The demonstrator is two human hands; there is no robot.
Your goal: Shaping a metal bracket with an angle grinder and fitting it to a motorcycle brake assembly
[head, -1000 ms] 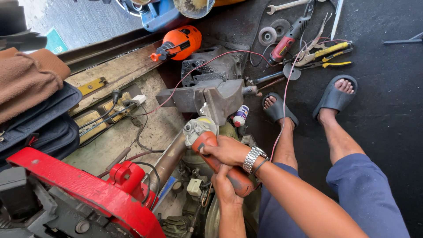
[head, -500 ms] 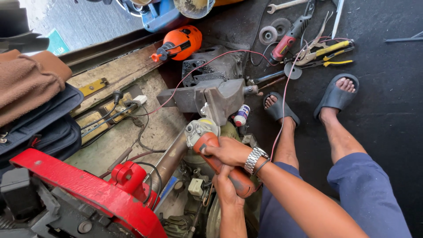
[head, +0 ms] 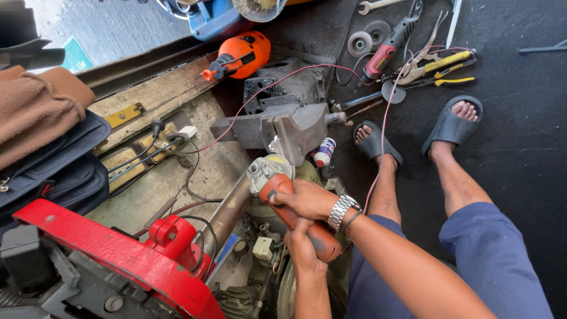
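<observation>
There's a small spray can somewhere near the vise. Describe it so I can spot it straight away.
Start at the big grey vise in the middle of the floor. Just off its right side, beside the foot in a dark slide sandal, stands the small spray can. It is the only white cylinder there, with a red and blue label; the tools around it are grey metal or orange.

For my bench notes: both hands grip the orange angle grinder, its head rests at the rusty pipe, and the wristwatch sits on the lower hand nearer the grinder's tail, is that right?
Not quite: the head view shows the metal wristwatch on the upper hand, the right hand, near the grinder's head. The left hand at the tail is bare. Both hands do grip the orange angle grinder, its head at the rusty pipe.
</observation>
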